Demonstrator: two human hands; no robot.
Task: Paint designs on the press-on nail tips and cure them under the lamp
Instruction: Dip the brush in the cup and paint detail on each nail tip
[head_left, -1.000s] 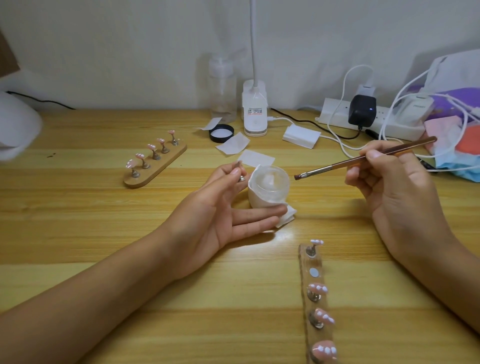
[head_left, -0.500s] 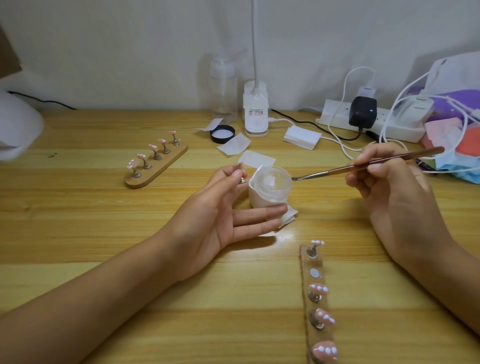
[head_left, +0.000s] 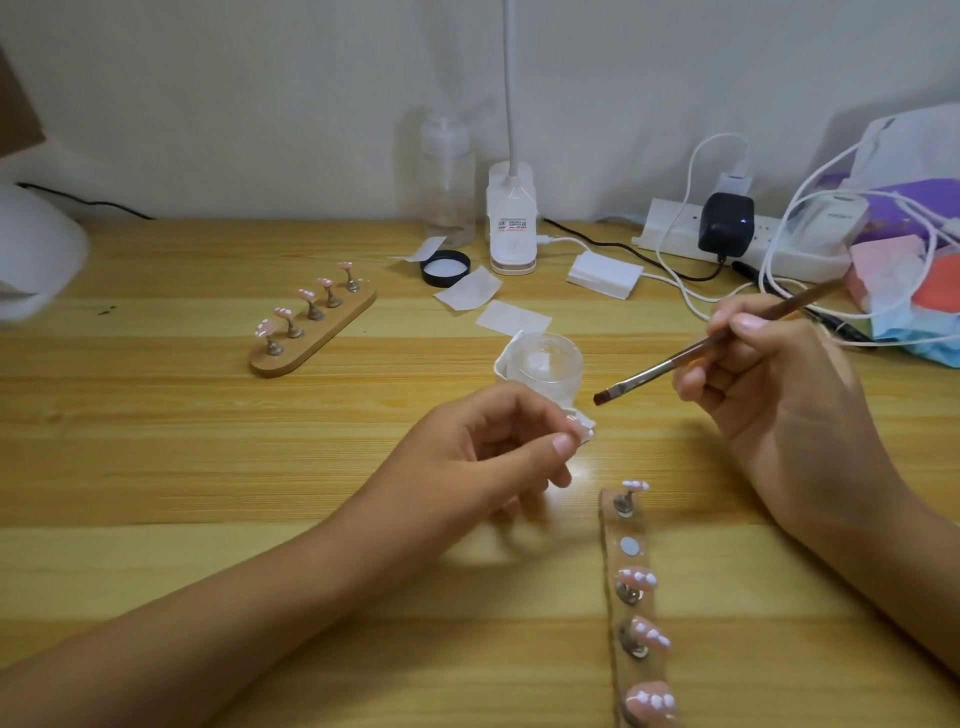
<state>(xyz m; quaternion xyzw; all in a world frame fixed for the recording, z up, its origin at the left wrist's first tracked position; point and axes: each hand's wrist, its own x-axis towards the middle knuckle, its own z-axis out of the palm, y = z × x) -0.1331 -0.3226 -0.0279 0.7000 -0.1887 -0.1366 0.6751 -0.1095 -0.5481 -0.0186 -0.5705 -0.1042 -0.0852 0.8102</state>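
Although four painted nail tips (head_left: 637, 578) stand on the holder (head_left: 609, 552) at the near edge of the tabletop (head_left: 208, 467), one seat is bare; right hand (head_left: 779, 395) grips brush (head_left: 675, 361); left hand (head_left: 493, 457) curled, contents indiscernible; curing appears outstanding.

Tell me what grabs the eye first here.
The right hand holds a flat brush poised beside the clear jar at mid-table. Nearest the camera, a wooden holder carries pink nail tips dotted white, with one spot vacant; the left hand curls beside it.

near tips (head_left: 638, 576): pink, white-dotted (four) | far tips (head_left: 307, 295): five, likely pink-white | brush (head_left: 675, 361): tilted, aloft
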